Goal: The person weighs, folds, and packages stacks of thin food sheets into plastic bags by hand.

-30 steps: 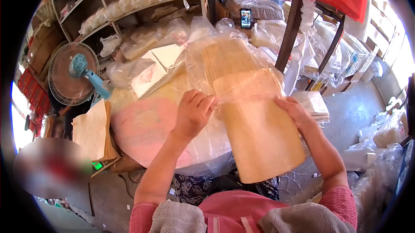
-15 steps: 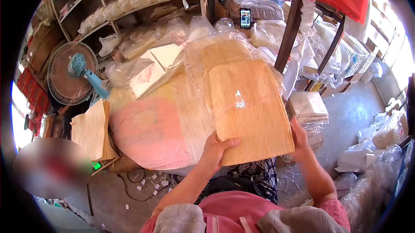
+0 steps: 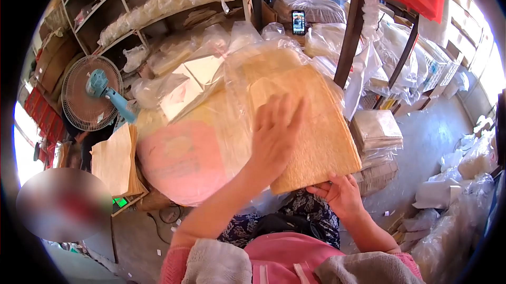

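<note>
A thick stack of tan paper-like sheets lies slanted in front of me, its lower edge toward my lap. My left hand is over the left part of the stack's top face, fingers stretched out and slightly blurred. Whether its palm presses on the sheets I cannot tell. At the bottom right edge, my right hand grips the stack, with the thumb along the edge and the fingers partly hidden beneath. Under and beside the stack lies clear plastic wrap, covering a pinkish printed area to the left.
A blue desk fan and another tan stack stand at left. White folded sheets lie behind. A phone stands at the back. Wrapped bundles are at right, near a dark post. Plastic bags lie on the floor.
My left hand has left the stack's lower left edge and moved up over its face. My right hand has shifted from the right side to the bottom edge.
</note>
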Demonstrator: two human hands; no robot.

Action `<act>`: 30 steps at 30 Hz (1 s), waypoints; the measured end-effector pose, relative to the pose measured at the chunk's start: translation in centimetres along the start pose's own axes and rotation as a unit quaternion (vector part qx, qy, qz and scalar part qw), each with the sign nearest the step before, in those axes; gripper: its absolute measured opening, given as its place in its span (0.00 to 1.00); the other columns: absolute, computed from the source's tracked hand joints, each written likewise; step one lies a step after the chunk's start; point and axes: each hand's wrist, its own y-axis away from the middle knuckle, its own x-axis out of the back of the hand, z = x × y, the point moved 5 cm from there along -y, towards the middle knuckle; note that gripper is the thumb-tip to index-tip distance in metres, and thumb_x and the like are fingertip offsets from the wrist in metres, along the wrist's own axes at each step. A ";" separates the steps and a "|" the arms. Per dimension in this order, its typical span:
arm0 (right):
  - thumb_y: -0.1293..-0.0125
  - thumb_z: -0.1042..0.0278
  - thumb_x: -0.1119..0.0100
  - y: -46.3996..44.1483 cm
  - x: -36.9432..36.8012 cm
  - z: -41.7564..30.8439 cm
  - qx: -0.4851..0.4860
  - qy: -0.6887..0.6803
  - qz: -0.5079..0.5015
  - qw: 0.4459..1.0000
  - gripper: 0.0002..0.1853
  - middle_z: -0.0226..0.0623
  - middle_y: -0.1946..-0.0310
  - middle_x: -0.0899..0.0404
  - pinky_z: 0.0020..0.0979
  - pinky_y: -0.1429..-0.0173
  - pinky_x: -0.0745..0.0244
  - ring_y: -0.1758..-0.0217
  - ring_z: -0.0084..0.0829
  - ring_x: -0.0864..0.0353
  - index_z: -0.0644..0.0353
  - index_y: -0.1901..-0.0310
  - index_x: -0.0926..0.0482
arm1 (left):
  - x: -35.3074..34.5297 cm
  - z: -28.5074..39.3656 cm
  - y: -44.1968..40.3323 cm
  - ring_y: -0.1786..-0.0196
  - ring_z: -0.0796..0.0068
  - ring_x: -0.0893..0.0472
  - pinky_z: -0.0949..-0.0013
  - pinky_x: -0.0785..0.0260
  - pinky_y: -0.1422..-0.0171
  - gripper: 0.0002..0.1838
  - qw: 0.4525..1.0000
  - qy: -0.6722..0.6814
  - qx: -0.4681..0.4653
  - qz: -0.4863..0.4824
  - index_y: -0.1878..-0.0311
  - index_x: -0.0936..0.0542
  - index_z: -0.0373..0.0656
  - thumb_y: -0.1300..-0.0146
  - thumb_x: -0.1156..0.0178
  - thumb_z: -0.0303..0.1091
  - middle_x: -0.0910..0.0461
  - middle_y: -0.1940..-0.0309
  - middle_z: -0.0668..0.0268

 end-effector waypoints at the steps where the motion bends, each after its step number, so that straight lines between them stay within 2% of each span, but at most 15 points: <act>1: 0.34 0.72 0.53 0.0 -0.3 -0.1 0.001 -0.004 0.000 1.000 0.15 0.47 0.51 0.25 0.50 0.46 0.25 0.48 0.45 0.23 0.66 0.46 0.34 | -1.9 -0.2 -0.8 0.48 0.60 0.28 0.63 0.35 0.45 0.21 0.998 0.013 -0.021 -0.052 0.51 0.29 0.37 0.52 0.42 0.25 0.27 0.59 0.56; 3: 0.34 0.73 0.53 -0.5 -0.9 -0.3 0.007 -0.013 -0.004 1.000 0.15 0.47 0.50 0.26 0.50 0.46 0.26 0.48 0.45 0.23 0.66 0.46 0.34 | -5.9 -0.5 -1.7 0.53 0.63 0.25 0.64 0.31 0.50 0.11 0.985 0.040 -0.065 -0.154 0.61 0.26 0.39 0.52 0.45 0.25 0.26 0.65 0.61; 6: 0.34 0.72 0.54 -2.9 -2.1 -1.1 0.025 -0.026 -0.014 0.999 0.14 0.45 0.52 0.26 0.49 0.47 0.25 0.51 0.44 0.23 0.65 0.48 0.33 | -5.9 -0.2 -3.1 0.61 0.66 0.23 0.67 0.27 0.61 0.05 0.984 0.094 -0.113 -0.099 0.72 0.30 0.42 0.53 0.45 0.26 0.26 0.72 0.63; 9: 0.34 0.72 0.53 -7.3 -2.9 -2.2 0.038 -0.024 -0.022 0.999 0.13 0.41 0.56 0.24 0.44 0.48 0.24 0.55 0.41 0.21 0.64 0.50 0.31 | -4.2 0.1 -4.2 0.67 0.66 0.22 0.69 0.26 0.69 0.04 0.979 0.092 -0.149 -0.109 0.73 0.30 0.42 0.53 0.45 0.26 0.25 0.72 0.61; 11: 0.35 0.74 0.51 -10.6 -4.1 -3.2 0.033 -0.017 -0.043 0.998 0.14 0.39 0.55 0.26 0.41 0.48 0.25 0.55 0.38 0.22 0.63 0.48 0.32 | -4.2 0.1 -4.3 0.67 0.65 0.21 0.68 0.26 0.68 0.05 0.975 0.115 -0.142 -0.124 0.71 0.29 0.40 0.53 0.45 0.26 0.25 0.71 0.60; 14: 0.37 0.74 0.48 -15.1 -2.9 -3.2 0.116 -0.078 -0.002 0.990 0.08 0.36 0.60 0.25 0.32 0.55 0.24 0.59 0.31 0.22 0.62 0.55 0.28 | -4.0 1.0 -4.3 0.68 0.64 0.20 0.67 0.25 0.66 0.05 0.976 0.111 -0.148 -0.113 0.70 0.29 0.38 0.52 0.45 0.26 0.25 0.71 0.58; 17: 0.39 0.75 0.46 -15.4 -3.4 -3.6 0.134 -0.053 -0.020 0.989 0.04 0.32 0.65 0.24 0.27 0.61 0.27 0.63 0.26 0.24 0.59 0.62 0.26 | -3.8 1.3 -3.9 0.66 0.62 0.20 0.67 0.24 0.65 0.06 0.980 0.107 -0.140 -0.091 0.68 0.29 0.36 0.50 0.46 0.25 0.25 0.70 0.56; 20: 0.40 0.75 0.44 -16.2 -3.6 -4.8 0.152 -0.020 -0.157 0.976 0.02 0.28 0.70 0.25 0.26 0.64 0.29 0.66 0.23 0.25 0.57 0.66 0.26 | -3.3 1.6 -3.9 0.67 0.61 0.20 0.66 0.24 0.66 0.07 0.983 0.091 -0.142 -0.077 0.66 0.29 0.34 0.50 0.47 0.24 0.24 0.70 0.54; 23: 0.41 0.74 0.43 -16.0 -5.0 -6.5 0.238 0.092 -0.038 0.966 0.03 0.27 0.70 0.26 0.26 0.66 0.29 0.69 0.23 0.26 0.59 0.67 0.27 | -2.3 1.4 -4.0 0.68 0.61 0.20 0.66 0.25 0.70 0.07 0.984 0.114 -0.128 -0.052 0.65 0.30 0.34 0.48 0.48 0.24 0.24 0.70 0.55; 26: 0.40 0.73 0.44 -14.0 -9.6 -8.4 0.291 0.097 0.006 0.952 0.04 0.29 0.71 0.25 0.27 0.67 0.29 0.71 0.25 0.26 0.62 0.68 0.27 | -1.4 0.0 -3.6 0.71 0.63 0.20 0.66 0.28 0.73 0.05 0.979 0.194 -0.053 0.003 0.66 0.29 0.35 0.44 0.48 0.26 0.22 0.69 0.53; 27: 0.40 0.72 0.46 -15.0 -8.2 -9.3 0.279 0.366 0.053 0.886 0.09 0.39 0.70 0.22 0.32 0.67 0.27 0.70 0.33 0.22 0.66 0.59 0.27 | -1.1 -0.6 -3.3 0.72 0.64 0.20 0.66 0.29 0.73 0.05 0.973 0.227 -0.020 0.026 0.67 0.29 0.36 0.43 0.48 0.27 0.21 0.69 0.53; 28: 0.40 0.72 0.46 -14.0 -9.4 -9.7 0.370 0.482 0.063 0.792 0.11 0.42 0.69 0.22 0.34 0.67 0.27 0.69 0.35 0.21 0.66 0.57 0.27 | -1.4 -1.4 -2.6 0.75 0.68 0.21 0.67 0.30 0.75 0.06 0.955 0.288 0.068 0.021 0.67 0.30 0.36 0.39 0.49 0.30 0.22 0.73 0.55; 30: 0.41 0.72 0.48 -11.5 -12.6 -9.5 0.516 0.666 0.075 0.533 0.15 0.48 0.67 0.21 0.37 0.67 0.26 0.69 0.40 0.20 0.66 0.52 0.28 | -2.5 -2.5 0.2 0.82 0.74 0.24 0.70 0.32 0.79 0.11 0.884 0.400 0.242 0.014 0.65 0.31 0.36 0.32 0.52 0.35 0.23 0.80 0.59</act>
